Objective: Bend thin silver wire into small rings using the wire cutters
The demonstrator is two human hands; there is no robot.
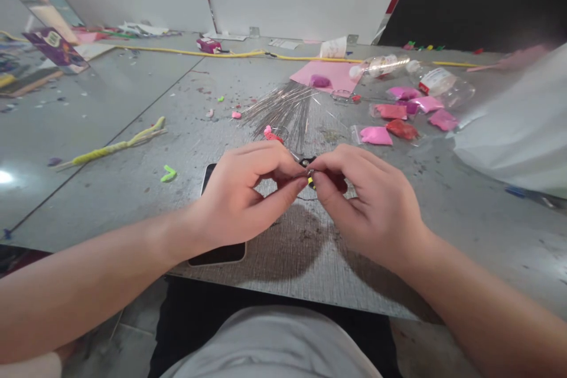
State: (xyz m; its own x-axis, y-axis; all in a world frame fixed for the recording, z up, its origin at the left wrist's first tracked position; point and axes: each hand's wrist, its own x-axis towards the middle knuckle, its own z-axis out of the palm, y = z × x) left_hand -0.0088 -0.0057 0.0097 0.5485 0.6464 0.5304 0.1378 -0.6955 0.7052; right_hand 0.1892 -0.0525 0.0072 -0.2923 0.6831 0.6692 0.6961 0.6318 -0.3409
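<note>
Wire (pixel 310 172), or a bit of metal as thin, sits between the fingertips of both hands, just above the near part of the grey table (pixel 115 195). On the table's right side stands a large white bag (pixel 509 118). Both hands meet near the middle: the left hand (pixel 261 189) pinches one side of the piece between thumb and forefinger, and the right hand (pixel 363 195) pinches the other side the same way. How the remaining fingers curl behind is partly hidden. Beyond the hands, loose wires (pixel 287 109) fan out toward a pink sheet (pixel 301 72). Below the left wrist lies a phone (pixel 219 254), partly covered from view. Two clear bottles (pixel 443 85) rest on their sides at the far right, with pink and red packets (pixel 376 136) near them. Well to the left lies a yellow-green twisted strand (pixel 106 150). Under the fingertips shows a mostly hidden black-and-yellow tool (pixel 305 162). Smallest is a bright green curl (pixel 168 174), left of the phone.
</note>
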